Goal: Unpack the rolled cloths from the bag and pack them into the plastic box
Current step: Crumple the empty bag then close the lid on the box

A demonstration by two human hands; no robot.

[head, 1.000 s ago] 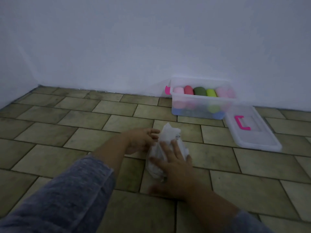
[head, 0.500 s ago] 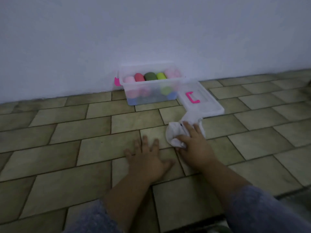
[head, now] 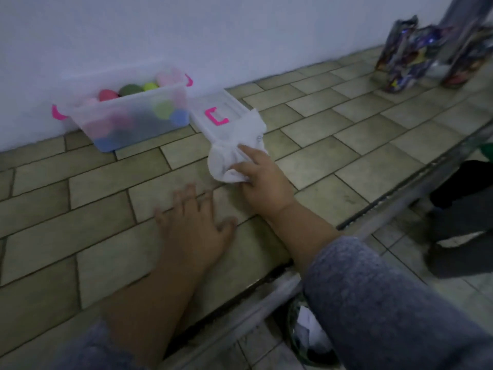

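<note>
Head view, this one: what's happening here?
A person is down on a tiled floor. Their right hand grips a crumpled white bag, which lies partly over the near corner of the lid. The left hand rests flat on the floor, holding nothing. The clear plastic box stands open against the wall, already holding several coloured rolled cloths. Whether anything remains in the bag cannot be told.

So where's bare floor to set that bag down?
Bare tiles lie left of the left hand, in front of the plastic box, and between the lid and the shiny packages. It is crowded at the lid's near end, where the right hand grips the white bag.
</note>
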